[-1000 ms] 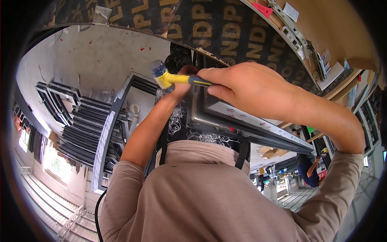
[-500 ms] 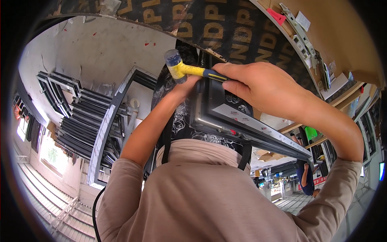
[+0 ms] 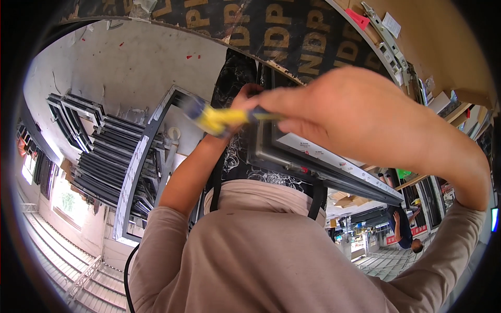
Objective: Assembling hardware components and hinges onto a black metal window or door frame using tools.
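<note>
My right hand [image 3: 326, 107] is closed round the handle of a yellow mallet [image 3: 215, 119] with dark blue ends, smeared by motion. The mallet's head lies over my left forearm and wrist. Beyond it, my left hand [image 3: 247, 94] is at the side of a dark metal frame [image 3: 261, 151]; its fingers are mostly hidden, so what they grip does not show. White printed film covers one face of the frame, which rests close against my body and slants off to the lower right.
A black board with large printed letters [image 3: 282, 31] spans the top. Metal hardware strips [image 3: 383, 39] and a red piece [image 3: 357, 20] lie at upper right. Stacked dark frames [image 3: 109, 161] and a larger upright frame [image 3: 138, 172] stand at left. Another person [image 3: 399, 227] is in the distance at lower right.
The mallet's head has swung left and down, tilting over my left wrist. My right hand and forearm have shifted slightly, looming larger. The metal frame has stayed nearly in place.
</note>
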`<act>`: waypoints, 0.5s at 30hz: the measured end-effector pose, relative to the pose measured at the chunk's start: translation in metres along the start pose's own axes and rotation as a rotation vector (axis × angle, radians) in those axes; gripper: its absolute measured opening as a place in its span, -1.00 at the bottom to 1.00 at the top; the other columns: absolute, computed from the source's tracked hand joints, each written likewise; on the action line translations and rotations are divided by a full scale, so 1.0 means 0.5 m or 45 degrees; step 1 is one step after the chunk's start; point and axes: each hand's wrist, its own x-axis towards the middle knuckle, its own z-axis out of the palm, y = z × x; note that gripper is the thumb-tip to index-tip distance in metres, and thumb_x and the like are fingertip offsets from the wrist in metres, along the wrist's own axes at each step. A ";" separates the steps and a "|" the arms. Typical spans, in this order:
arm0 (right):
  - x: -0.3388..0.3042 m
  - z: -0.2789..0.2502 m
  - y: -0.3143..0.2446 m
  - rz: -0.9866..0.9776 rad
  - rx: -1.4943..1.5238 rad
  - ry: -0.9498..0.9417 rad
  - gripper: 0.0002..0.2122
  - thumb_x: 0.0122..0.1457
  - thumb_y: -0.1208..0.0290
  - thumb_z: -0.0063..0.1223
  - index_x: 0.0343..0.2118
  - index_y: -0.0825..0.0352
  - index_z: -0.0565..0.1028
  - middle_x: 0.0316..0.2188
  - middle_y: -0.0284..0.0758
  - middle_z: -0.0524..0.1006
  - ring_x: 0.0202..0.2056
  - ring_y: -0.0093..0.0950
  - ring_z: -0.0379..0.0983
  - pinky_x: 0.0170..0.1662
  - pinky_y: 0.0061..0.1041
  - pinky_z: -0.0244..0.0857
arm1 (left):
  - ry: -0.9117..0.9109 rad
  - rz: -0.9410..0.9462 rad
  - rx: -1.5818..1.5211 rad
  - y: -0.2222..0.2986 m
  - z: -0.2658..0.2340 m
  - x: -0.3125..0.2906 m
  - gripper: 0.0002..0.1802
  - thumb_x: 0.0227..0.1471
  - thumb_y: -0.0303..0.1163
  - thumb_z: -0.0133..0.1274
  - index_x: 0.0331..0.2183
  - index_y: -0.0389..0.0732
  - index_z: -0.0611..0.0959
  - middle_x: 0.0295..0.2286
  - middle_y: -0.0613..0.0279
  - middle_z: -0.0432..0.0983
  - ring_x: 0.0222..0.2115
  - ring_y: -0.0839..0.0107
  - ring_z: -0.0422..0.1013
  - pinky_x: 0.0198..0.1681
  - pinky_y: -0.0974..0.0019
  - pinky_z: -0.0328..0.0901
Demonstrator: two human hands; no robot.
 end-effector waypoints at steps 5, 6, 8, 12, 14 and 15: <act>0.031 0.003 -0.022 -0.128 0.040 0.375 -0.65 0.15 0.34 0.13 0.01 0.27 0.47 -0.48 -0.14 0.55 -0.41 -0.08 0.48 -0.38 -0.22 0.36 | -0.205 0.107 -0.046 -0.120 -0.092 0.112 -0.48 -0.06 -0.33 0.16 -0.03 -0.28 0.46 -0.20 0.10 0.51 -0.20 0.40 0.45 -0.14 0.32 0.35; 0.025 0.010 -0.023 -0.130 0.075 0.318 -0.65 0.15 0.34 0.13 0.01 0.24 0.47 -0.49 -0.16 0.55 -0.44 -0.10 0.49 -0.40 -0.22 0.36 | -0.258 0.128 -0.059 -0.141 -0.109 0.137 -0.47 -0.06 -0.33 0.17 -0.03 -0.28 0.46 -0.19 0.10 0.51 -0.20 0.39 0.45 -0.14 0.32 0.35; -0.002 0.015 -0.028 -0.079 0.057 0.096 -0.64 0.13 0.33 0.13 0.02 0.14 0.46 -0.55 -0.20 0.54 -0.51 -0.13 0.49 -0.45 -0.21 0.36 | -0.245 0.211 0.257 -0.128 -0.112 0.155 -0.49 -0.05 -0.34 0.12 -0.03 -0.28 0.47 -0.17 0.09 0.50 -0.13 0.36 0.42 -0.08 0.33 0.32; -0.033 0.013 -0.020 0.064 -0.129 -0.448 -0.64 0.11 0.29 0.11 0.01 0.11 0.47 -0.58 -0.20 0.52 -0.50 -0.12 0.49 -0.43 -0.19 0.36 | -0.151 0.108 0.382 -0.116 -0.098 0.153 -0.52 -0.05 -0.39 0.01 -0.03 -0.31 0.48 -0.15 0.06 0.48 -0.11 0.34 0.40 -0.04 0.35 0.28; -0.044 -0.001 -0.028 0.086 -0.015 -0.105 -0.65 0.13 0.36 0.11 0.01 0.16 0.48 -0.48 -0.15 0.56 -0.44 -0.13 0.50 -0.38 -0.24 0.37 | -0.133 0.452 0.682 -0.123 -0.118 0.153 -0.47 -0.05 -0.35 0.03 0.00 -0.33 0.46 -0.15 0.05 0.47 -0.16 0.34 0.40 -0.08 0.35 0.29; -0.047 0.009 -0.030 0.078 -0.022 -0.104 -0.65 0.13 0.36 0.11 0.01 0.16 0.48 -0.48 -0.15 0.56 -0.44 -0.13 0.50 -0.38 -0.24 0.37 | -0.219 0.668 0.492 -0.137 -0.128 0.138 -0.40 -0.04 -0.30 0.06 0.05 -0.35 0.41 -0.13 0.02 0.46 -0.16 0.31 0.41 -0.07 0.38 0.29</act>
